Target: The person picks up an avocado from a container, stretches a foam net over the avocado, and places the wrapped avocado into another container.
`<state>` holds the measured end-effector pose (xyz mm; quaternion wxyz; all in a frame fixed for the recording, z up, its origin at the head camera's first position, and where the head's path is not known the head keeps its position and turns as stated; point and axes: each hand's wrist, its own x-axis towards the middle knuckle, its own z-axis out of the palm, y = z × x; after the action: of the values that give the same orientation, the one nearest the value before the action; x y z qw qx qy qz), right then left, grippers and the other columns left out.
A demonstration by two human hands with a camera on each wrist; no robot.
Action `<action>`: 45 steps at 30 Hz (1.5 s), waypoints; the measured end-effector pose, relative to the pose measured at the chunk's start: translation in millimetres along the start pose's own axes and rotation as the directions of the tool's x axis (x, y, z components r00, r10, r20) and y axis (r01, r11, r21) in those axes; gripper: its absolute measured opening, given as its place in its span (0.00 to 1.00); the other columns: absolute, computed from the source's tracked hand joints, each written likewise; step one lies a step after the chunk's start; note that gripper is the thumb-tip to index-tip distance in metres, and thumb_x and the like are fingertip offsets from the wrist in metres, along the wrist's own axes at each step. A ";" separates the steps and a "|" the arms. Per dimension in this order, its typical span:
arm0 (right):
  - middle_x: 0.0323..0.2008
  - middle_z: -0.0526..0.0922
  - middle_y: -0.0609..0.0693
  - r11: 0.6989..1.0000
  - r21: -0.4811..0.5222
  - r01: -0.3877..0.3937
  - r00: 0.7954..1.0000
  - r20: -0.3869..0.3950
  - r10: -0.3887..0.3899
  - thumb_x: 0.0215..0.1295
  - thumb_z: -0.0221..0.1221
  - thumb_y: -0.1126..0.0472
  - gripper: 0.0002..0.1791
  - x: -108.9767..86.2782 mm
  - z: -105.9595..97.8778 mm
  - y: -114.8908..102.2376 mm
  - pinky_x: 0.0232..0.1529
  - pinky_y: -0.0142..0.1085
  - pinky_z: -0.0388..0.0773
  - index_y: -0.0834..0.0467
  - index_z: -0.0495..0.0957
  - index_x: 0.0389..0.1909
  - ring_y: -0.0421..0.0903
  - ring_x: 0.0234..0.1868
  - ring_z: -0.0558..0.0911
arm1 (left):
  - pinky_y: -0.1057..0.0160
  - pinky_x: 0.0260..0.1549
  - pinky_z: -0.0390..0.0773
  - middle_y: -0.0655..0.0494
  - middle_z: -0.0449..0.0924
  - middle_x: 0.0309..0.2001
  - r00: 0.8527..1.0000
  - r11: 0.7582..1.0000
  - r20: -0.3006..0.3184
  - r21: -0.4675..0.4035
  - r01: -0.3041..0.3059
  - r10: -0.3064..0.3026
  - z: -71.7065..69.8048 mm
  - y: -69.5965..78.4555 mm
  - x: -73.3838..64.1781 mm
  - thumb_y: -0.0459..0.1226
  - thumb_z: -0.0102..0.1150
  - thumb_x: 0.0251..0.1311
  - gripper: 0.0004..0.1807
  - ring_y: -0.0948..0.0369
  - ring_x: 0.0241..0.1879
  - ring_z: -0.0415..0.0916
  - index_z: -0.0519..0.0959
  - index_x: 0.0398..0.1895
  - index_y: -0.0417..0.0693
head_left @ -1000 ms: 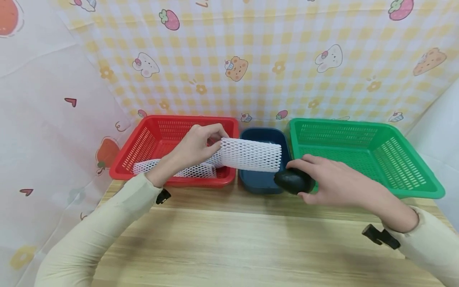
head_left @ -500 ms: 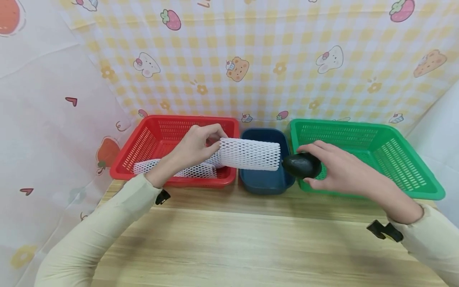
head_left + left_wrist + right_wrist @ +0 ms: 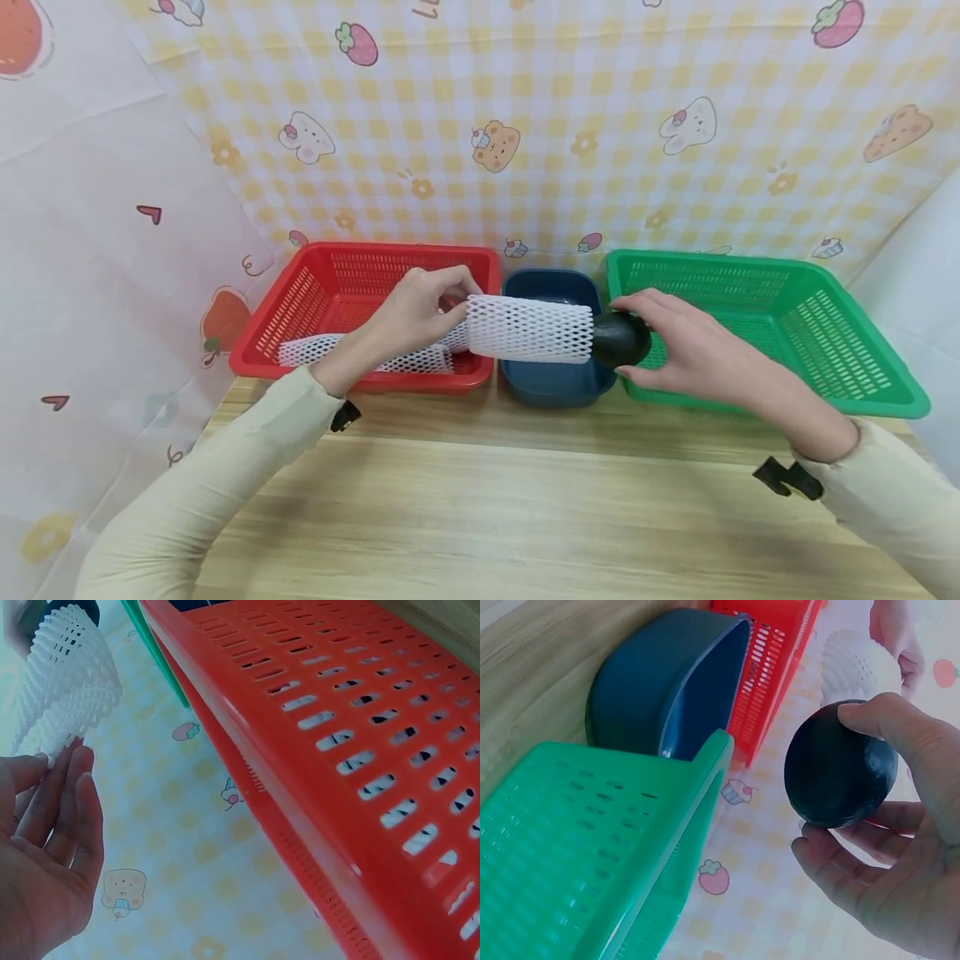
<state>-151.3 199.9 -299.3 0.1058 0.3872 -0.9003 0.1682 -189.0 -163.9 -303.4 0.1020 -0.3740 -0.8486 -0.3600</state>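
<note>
My left hand (image 3: pixel 420 312) pinches the left end of a white foam net sleeve (image 3: pixel 530 330) between thumb and fingertips. The sleeve lies level above a dark blue bin (image 3: pixel 558 387). In my right hand (image 3: pixel 686 354) is a dark avocado (image 3: pixel 624 340), its narrow end hidden inside the sleeve's right opening. From the right wrist view, thumb and fingers grip the rounded end of the avocado (image 3: pixel 840 765), with the sleeve (image 3: pixel 859 667) behind it. The left wrist view has the left hand (image 3: pixel 56 847) pinching the gathered end of the sleeve (image 3: pixel 67 682).
A red basket (image 3: pixel 363 379) on the left holds more white foam nets (image 3: pixel 420 358). To the right of the bin stands a green basket (image 3: pixel 772 262). All three sit on a wooden table (image 3: pixel 525 508) before a checked cloth backdrop (image 3: pixel 450 108).
The right hand raised the avocado and then moved it left, so its narrow end went from outside the sleeve into its opening. The left hand and sleeve stay nearly in place.
</note>
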 end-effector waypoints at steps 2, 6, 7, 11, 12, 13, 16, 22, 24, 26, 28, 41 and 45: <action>0.51 0.78 0.53 1.000 0.003 -0.012 1.000 0.007 0.012 0.50 0.78 0.56 0.40 1.7 0.9 -1.4 0.38 0.45 0.77 0.64 0.72 0.63 0.48 0.45 0.76 | 0.59 0.38 0.83 0.53 0.87 0.41 1.000 1.000 0.001 -0.002 -0.003 0.003 1.2 1.3 0.6 0.27 0.68 0.60 0.09 0.62 0.37 0.84 0.81 0.42 0.44; 0.51 0.78 0.54 0.999 0.015 -0.033 0.999 0.020 0.033 0.52 0.78 0.54 0.44 5.6 1.2 -5.5 0.41 0.46 0.80 0.63 0.69 0.67 0.48 0.46 0.77 | 0.60 0.39 0.83 0.53 0.87 0.41 1.000 1.000 0.002 -0.007 -0.009 0.009 4.2 3.8 2.8 0.27 0.68 0.60 0.10 0.62 0.38 0.84 0.81 0.42 0.44; 0.51 0.78 0.53 0.999 0.017 -0.038 0.999 0.023 0.038 0.52 0.78 0.54 0.45 6.7 1.4 -6.8 0.41 0.46 0.80 0.63 0.68 0.68 0.48 0.46 0.78 | 0.60 0.39 0.84 0.53 0.87 0.41 1.000 1.000 0.002 -0.009 -0.013 0.013 5.2 4.5 3.4 0.27 0.68 0.59 0.10 0.62 0.38 0.84 0.81 0.42 0.44; 0.51 0.78 0.54 0.999 0.017 -0.043 0.999 0.029 0.043 0.52 0.78 0.54 0.48 10.7 2.4 -10.8 0.43 0.48 0.80 0.62 0.66 0.71 0.49 0.47 0.78 | 0.57 0.39 0.84 0.52 0.87 0.42 1.000 1.000 0.002 -0.019 -0.023 0.023 9.9 6.5 6.2 0.27 0.70 0.57 0.12 0.61 0.38 0.85 0.81 0.42 0.43; 0.52 0.77 0.54 0.999 0.020 -0.042 0.999 0.032 0.041 0.51 0.78 0.54 0.49 11.6 2.8 -11.6 0.44 0.49 0.80 0.61 0.65 0.72 0.50 0.48 0.77 | 0.57 0.39 0.84 0.52 0.87 0.42 1.000 1.000 0.003 -0.020 -0.022 0.022 11.1 6.9 6.7 0.27 0.71 0.57 0.12 0.61 0.38 0.85 0.81 0.43 0.43; 0.52 0.77 0.54 0.999 0.023 -0.040 0.999 0.034 0.039 0.51 0.78 0.54 0.50 12.5 3.0 -12.1 0.44 0.49 0.80 0.60 0.64 0.73 0.50 0.49 0.77 | 0.56 0.39 0.84 0.51 0.87 0.42 1.000 1.000 0.006 -0.021 -0.022 0.022 12.3 7.3 7.2 0.26 0.71 0.56 0.13 0.60 0.38 0.85 0.81 0.43 0.43; 0.53 0.76 0.53 0.999 0.030 -0.027 0.999 0.040 0.026 0.51 0.78 0.55 0.48 14.2 3.8 -12.5 0.45 0.49 0.79 0.58 0.67 0.72 0.51 0.50 0.76 | 0.57 0.41 0.84 0.49 0.87 0.44 1.000 1.000 0.016 -0.017 -0.014 0.014 14.6 8.9 8.1 0.26 0.71 0.55 0.14 0.59 0.40 0.85 0.81 0.44 0.43; 0.52 0.76 0.51 1.000 0.022 -0.017 0.999 0.036 0.016 0.50 0.79 0.55 0.42 14.5 4.8 -13.3 0.43 0.46 0.79 0.56 0.73 0.67 0.49 0.47 0.76 | 0.54 0.42 0.84 0.49 0.86 0.45 1.000 1.000 0.025 0.008 0.001 -0.001 13.0 10.9 7.5 0.28 0.73 0.55 0.15 0.58 0.40 0.85 0.81 0.45 0.43; 0.52 0.76 0.51 1.000 0.020 -0.018 0.999 0.036 0.017 0.49 0.79 0.55 0.42 14.2 5.0 -13.4 0.42 0.46 0.79 0.56 0.73 0.66 0.49 0.47 0.76 | 0.53 0.42 0.84 0.50 0.86 0.45 0.999 1.000 0.038 0.017 0.011 -0.012 11.1 10.5 7.0 0.29 0.73 0.55 0.16 0.59 0.40 0.84 0.81 0.46 0.44; 0.52 0.77 0.51 1.000 0.019 -0.015 0.999 0.035 0.014 0.49 0.79 0.55 0.42 13.8 5.3 -13.4 0.42 0.46 0.80 0.56 0.73 0.66 0.49 0.47 0.76 | 0.54 0.42 0.84 0.51 0.86 0.46 0.998 1.000 0.058 0.023 0.018 -0.020 8.8 9.4 6.4 0.30 0.73 0.55 0.17 0.59 0.41 0.84 0.81 0.48 0.45; 0.52 0.77 0.51 1.000 0.021 -0.011 0.999 0.034 0.010 0.49 0.79 0.55 0.42 13.6 5.6 -13.5 0.42 0.46 0.80 0.56 0.73 0.66 0.49 0.47 0.77 | 0.55 0.44 0.83 0.53 0.85 0.48 0.997 0.999 0.080 0.033 0.015 -0.018 6.4 8.7 6.1 0.30 0.72 0.56 0.19 0.60 0.44 0.83 0.81 0.51 0.45; 0.50 0.77 0.51 1.000 0.031 -0.005 0.999 0.035 0.004 0.50 0.79 0.55 0.42 14.2 9.8 -13.8 0.40 0.44 0.80 0.58 0.73 0.66 0.47 0.45 0.77 | 0.52 0.60 0.71 0.49 0.72 0.67 0.964 0.948 0.137 0.196 -0.252 0.228 23.6 32.3 6.9 0.36 0.64 0.61 0.32 0.54 0.61 0.71 0.71 0.70 0.45; 0.50 0.77 0.52 0.999 0.032 -0.017 0.999 0.044 0.015 0.51 0.78 0.55 0.42 14.0 10.2 -15.5 0.39 0.44 0.80 0.59 0.73 0.67 0.48 0.44 0.78 | 0.45 0.65 0.61 0.49 0.67 0.72 0.933 0.866 0.238 0.362 -0.344 0.271 38.9 44.3 9.3 0.49 0.66 0.63 0.38 0.50 0.70 0.62 0.67 0.75 0.49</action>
<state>-150.0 176.8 -300.8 0.0785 0.3852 -0.9027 0.1751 -160.4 -111.5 -303.5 0.1554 -0.5072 -0.8386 -0.1241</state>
